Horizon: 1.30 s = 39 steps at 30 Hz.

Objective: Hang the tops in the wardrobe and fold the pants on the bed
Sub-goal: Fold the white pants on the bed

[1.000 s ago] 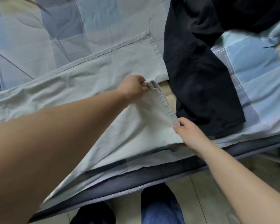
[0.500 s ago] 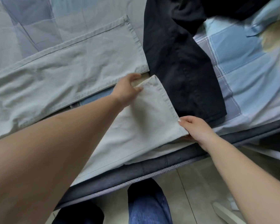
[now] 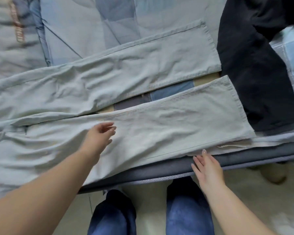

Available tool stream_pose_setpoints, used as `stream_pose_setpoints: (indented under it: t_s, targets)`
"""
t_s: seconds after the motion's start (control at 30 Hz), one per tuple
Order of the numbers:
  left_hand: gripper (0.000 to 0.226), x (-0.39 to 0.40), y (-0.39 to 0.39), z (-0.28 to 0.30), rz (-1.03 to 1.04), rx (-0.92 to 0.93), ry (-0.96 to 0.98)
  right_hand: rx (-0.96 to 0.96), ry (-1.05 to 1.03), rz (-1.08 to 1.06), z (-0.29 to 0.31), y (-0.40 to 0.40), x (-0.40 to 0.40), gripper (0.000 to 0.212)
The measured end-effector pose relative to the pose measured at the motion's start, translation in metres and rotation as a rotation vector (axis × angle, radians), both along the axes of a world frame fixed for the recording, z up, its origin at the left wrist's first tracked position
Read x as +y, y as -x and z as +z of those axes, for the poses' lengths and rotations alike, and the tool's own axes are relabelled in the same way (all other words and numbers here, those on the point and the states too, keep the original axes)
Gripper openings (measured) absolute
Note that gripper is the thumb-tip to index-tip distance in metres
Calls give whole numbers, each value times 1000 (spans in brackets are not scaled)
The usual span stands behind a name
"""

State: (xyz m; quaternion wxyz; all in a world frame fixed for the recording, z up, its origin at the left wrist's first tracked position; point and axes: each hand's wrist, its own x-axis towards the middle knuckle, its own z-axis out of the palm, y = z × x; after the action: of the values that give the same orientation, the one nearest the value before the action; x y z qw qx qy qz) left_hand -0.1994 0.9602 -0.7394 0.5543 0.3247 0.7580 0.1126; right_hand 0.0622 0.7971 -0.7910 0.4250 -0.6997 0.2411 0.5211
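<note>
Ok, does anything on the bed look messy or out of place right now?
Nothing damaged. The light pants lie spread flat, legs splayed apart, the upper part creased and not yet folded. A dark garment lies crumpled beside the leg hems, one end reaching the bed edge. Both hands are open, left hand over the near leg, right hand at the edge.

- The pants lie spread across the bed, legs running rightward, slightly apart.
- A dark garment lies on the bed, right of both hems, touching the nearer one.
</note>
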Motion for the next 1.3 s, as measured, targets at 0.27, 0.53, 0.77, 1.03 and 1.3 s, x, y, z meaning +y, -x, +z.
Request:
stream_pose_setpoints:
  t_s: [0.27, 0.53, 0.77, 1.03, 1.3]
  targets:
    - [14, -109, 140, 34, 315, -119, 172, 366, -20, 186, 42, 242, 11, 30]
    - [14, -140, 249, 41, 538, -171, 245, 529, -10, 241, 65, 379, 9, 38]
    - [47, -147, 296, 35, 855, -254, 266, 524, -5, 233, 75, 445, 24, 42]
    - [32, -143, 313, 29, 1116, -466, 122, 438, -104, 21, 74, 464, 35, 23]
    - [23, -120, 327, 53, 1344, -531, -104, 488, -184, -16, 110, 457, 34, 19]
